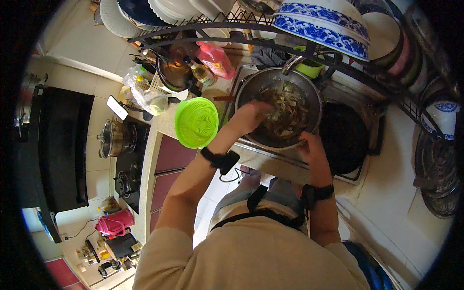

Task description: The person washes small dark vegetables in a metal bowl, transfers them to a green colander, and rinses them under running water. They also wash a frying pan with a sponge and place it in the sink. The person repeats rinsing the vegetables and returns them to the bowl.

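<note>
Under the faucet (pixel 293 65), from which water runs, a large round metal pan (pixel 319 108) sits over the sink. It holds water and brownish pieces of food (pixel 290 108), too tangled to identify. My left hand (pixel 253 114) reaches over the pan's left side, blurred, with its fingers at the food; whether they grip any is unclear. My right hand (pixel 310 145) grips the pan's lower right rim. A bright green plastic colander (pixel 197 123) stands on the counter, left of the pan.
A black dish rack (pixel 224 26) with blue-and-white bowls (pixel 326 27) spans above the sink. A black pan (pixel 342 139) lies to the right. A pink bottle (pixel 216 61), a glass bottle (pixel 203 72) and a plastic bag (pixel 150 101) stand left. Farther left, a lidded pot (pixel 117 137) sits on the stove.
</note>
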A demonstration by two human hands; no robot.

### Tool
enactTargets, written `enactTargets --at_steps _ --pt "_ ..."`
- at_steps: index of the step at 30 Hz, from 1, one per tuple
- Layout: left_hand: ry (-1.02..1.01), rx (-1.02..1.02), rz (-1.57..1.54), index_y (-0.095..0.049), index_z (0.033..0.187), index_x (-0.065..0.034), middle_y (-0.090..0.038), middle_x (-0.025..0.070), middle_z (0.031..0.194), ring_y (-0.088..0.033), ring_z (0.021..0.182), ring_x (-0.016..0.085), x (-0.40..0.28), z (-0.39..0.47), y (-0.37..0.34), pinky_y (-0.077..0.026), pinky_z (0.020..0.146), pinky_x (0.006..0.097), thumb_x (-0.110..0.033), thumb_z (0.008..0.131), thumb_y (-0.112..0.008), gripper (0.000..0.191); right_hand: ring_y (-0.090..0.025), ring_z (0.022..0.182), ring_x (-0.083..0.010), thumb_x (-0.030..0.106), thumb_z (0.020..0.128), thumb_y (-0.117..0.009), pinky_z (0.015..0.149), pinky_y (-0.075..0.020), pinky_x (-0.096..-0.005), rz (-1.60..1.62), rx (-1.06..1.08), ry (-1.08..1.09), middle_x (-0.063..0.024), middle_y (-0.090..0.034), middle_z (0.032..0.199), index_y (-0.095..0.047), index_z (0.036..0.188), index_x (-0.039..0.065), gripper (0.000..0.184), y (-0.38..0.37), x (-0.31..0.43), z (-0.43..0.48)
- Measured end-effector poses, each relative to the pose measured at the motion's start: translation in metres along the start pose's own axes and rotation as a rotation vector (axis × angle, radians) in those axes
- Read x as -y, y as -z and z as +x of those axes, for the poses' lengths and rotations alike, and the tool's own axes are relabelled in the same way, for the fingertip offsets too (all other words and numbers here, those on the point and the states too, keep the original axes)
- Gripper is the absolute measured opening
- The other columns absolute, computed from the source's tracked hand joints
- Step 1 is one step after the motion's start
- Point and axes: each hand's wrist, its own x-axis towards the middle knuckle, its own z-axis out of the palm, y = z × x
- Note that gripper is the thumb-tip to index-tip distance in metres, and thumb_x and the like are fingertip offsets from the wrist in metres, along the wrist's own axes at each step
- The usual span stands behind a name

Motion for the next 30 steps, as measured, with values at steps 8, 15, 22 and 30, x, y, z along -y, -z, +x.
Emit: enactTargets --at_steps 8,15,22,30 --pt "0.581 -0.562 -0.727 -0.050 0.126 0.0051 -0.061 0.0144 0.109 -0.065 0.081 0.020 0.026 -0.071 -0.027 -0.054 0.062 0.0303 -0.025 0.087 -0.069 0.053 -0.057 0.092 -0.0277 0.006 0.068 -0.067 0.067 -0.0580 -0.0427 -0.093 -0.012 -0.078 -0.0096 -0.051 0.104 -0.045 0.127 0.014 0.064 0.005 0.004 0.019" --pt "0.696 -0.081 -1.449 -0.057 0.121 0.0001 -0.066 0.0126 0.109 -0.067 0.089 0.019 0.037 -0.085 -0.059 -0.059 0.072 0.0292 -0.020 0.090 -0.056 0.037 -0.060 0.088 -0.0246 0.009 0.073 -0.068 0.072 -0.0584 -0.0434 -0.126 0.158 -0.144 -0.0077 -0.056 0.098 -0.055 0.118 0.008 0.047 0.012 -0.005 0.049" --pt "0.689 -0.232 -1.500 -0.055 0.123 0.0034 -0.063 0.0116 0.112 -0.065 0.094 0.021 0.036 -0.093 -0.064 -0.059 0.075 0.0291 -0.014 0.089 -0.052 0.038 -0.060 0.105 -0.0273 0.055 0.090 -0.060 0.090 -0.0507 -0.0476 0.035 0.444 -0.185 -0.0099 -0.060 0.122 -0.052 0.132 0.009 0.062 -0.020 0.027 0.042" --pt "0.704 -0.296 -1.602 -0.054 0.122 0.0068 -0.064 0.0139 0.109 -0.064 0.093 0.023 0.043 -0.104 -0.054 -0.059 0.076 0.0300 -0.009 0.090 -0.048 0.036 -0.055 0.111 -0.0290 0.072 0.093 -0.033 0.095 -0.0414 -0.0491 -0.198 0.155 -0.154 -0.0096 -0.063 0.118 -0.061 0.121 0.005 0.078 0.006 0.025 0.127"
